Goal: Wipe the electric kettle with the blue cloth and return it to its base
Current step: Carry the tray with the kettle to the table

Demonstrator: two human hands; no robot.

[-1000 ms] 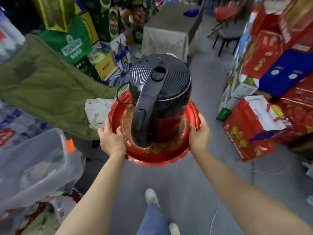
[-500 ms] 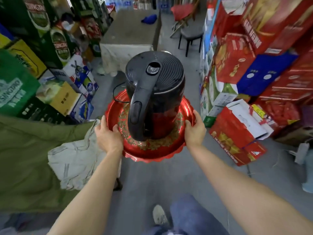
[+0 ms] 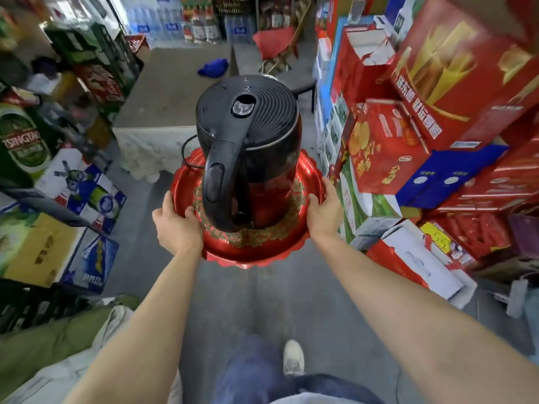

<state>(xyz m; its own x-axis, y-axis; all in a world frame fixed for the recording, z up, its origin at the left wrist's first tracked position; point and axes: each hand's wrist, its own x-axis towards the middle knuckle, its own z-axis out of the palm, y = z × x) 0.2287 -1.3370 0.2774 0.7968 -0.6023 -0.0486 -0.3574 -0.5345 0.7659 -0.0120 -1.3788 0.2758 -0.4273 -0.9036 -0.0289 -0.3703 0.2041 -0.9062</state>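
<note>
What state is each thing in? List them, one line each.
kettle: upright on the tray, lid shut, not wiped yet
tray: carried level above the floor, held at both sides
left hand: gripping the tray's left rim
right hand: gripping the tray's right rim
blue cloth: bunched up on the table ahead, untouched
cord: looping out behind the kettle
</note>
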